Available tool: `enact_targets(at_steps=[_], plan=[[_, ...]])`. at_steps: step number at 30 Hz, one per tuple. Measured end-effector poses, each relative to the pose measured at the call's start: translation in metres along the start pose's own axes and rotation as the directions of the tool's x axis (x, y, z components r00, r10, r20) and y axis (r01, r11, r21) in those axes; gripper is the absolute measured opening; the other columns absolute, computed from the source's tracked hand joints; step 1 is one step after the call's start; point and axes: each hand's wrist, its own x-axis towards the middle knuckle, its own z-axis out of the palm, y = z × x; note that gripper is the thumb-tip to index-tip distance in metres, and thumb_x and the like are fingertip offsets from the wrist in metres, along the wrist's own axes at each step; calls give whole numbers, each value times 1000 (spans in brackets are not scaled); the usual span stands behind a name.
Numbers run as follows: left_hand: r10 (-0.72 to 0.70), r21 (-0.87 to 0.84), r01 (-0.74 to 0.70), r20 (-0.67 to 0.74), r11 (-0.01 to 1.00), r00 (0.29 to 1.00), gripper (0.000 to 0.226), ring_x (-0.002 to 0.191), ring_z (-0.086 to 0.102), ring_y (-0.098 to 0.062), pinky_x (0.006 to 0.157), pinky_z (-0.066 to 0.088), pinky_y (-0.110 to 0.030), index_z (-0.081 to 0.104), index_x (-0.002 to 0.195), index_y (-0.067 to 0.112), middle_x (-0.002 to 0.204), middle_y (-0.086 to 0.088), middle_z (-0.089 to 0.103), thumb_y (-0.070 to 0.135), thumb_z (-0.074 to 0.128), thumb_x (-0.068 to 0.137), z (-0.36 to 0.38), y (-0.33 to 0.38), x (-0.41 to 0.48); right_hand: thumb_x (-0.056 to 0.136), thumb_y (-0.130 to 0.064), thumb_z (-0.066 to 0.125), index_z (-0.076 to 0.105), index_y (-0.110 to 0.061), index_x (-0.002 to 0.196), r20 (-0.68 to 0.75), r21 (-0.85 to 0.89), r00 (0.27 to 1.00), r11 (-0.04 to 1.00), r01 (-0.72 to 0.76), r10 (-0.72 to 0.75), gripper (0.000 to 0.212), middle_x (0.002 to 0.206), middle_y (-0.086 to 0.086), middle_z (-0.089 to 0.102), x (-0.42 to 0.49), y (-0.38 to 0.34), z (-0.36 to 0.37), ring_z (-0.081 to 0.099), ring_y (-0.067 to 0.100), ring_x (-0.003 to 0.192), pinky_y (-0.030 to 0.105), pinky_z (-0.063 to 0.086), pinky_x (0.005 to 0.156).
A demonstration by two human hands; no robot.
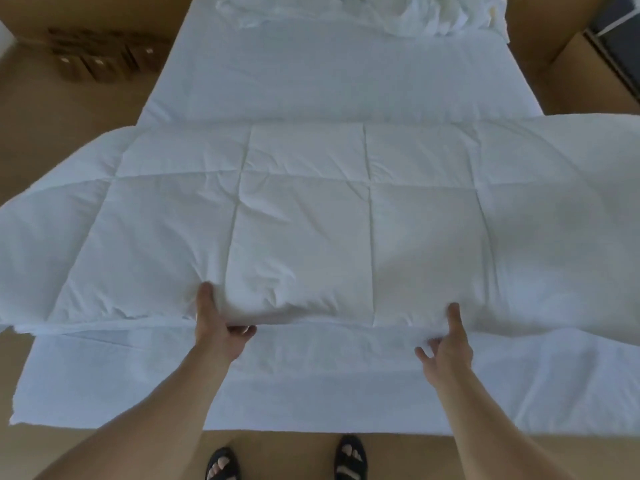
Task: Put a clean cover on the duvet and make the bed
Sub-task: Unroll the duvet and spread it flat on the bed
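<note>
A white quilted duvet (pixel 311 216) lies folded across the foot of the bed, its ends hanging past both sides. Under it a flat white cover (pixel 311 386) spreads out toward me and over the bed's end. My left hand (pixel 216 327) grips the duvet's near edge, thumb on top and fingers tucked beneath. My right hand (pixel 448 344) pinches the same edge further right, thumb on top. The bed (pixel 332 77) beyond carries a smooth white sheet.
Crumpled white linen (pixel 415 15) is heaped at the head of the bed. A dark wooden piece (pixel 97 60) stands on the floor at the left, and a dark object (pixel 616 53) at the right. Brown floor runs along both sides. My sandalled feet (pixel 287 462) stand at the bed's end.
</note>
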Motion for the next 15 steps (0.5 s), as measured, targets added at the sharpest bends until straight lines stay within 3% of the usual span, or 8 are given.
enact_targets(at_steps=[3, 6, 10, 12, 15], plan=[[60, -63, -63, -43, 996, 997, 62, 111, 56, -35, 105, 42, -56, 57, 126, 30, 121, -6, 59, 66, 65, 76, 4, -14, 11, 75, -57, 78, 63, -21, 126, 148, 95, 988, 995, 37, -51, 64, 130, 2, 65, 28, -8, -3, 61, 18, 98, 46, 47, 100], [124, -138, -125, -14, 982, 992, 55, 111, 60, -34, 100, 46, -58, 61, 125, 31, 123, -6, 64, 58, 67, 78, 2, -21, 16, 81, -47, 76, 66, -26, 122, 275, 287, 957, 958, 7, -89, 46, 118, 0, 73, 44, -12, -5, 67, 23, 110, 51, 49, 101], [180, -208, -167, 45, 964, 983, 46, 111, 67, -27, 89, 55, -46, 66, 125, 29, 119, -1, 72, 46, 67, 82, 1, -23, 20, 85, -48, 68, 63, -27, 132, 403, 387, 906, 921, -37, -133, 52, 122, 0, 71, 52, -19, -1, 66, 24, 115, 50, 51, 95], [197, -206, -185, 39, 961, 980, 41, 104, 71, -19, 77, 59, -36, 65, 128, 26, 114, 2, 74, 36, 65, 89, 5, -20, 21, 87, -42, 68, 61, -24, 134, 435, 403, 890, 914, -59, -134, 51, 125, 2, 69, 57, -24, 2, 67, 24, 113, 51, 51, 95], [232, -170, -230, -6, 958, 973, 29, 71, 71, -7, 47, 51, -19, 63, 123, 22, 95, 7, 72, 22, 63, 94, 2, -16, 18, 88, -27, 69, 61, -21, 134, 396, 420, 908, 906, -50, -134, 46, 122, 2, 71, 59, -29, -1, 69, 19, 108, 44, 55, 95]])
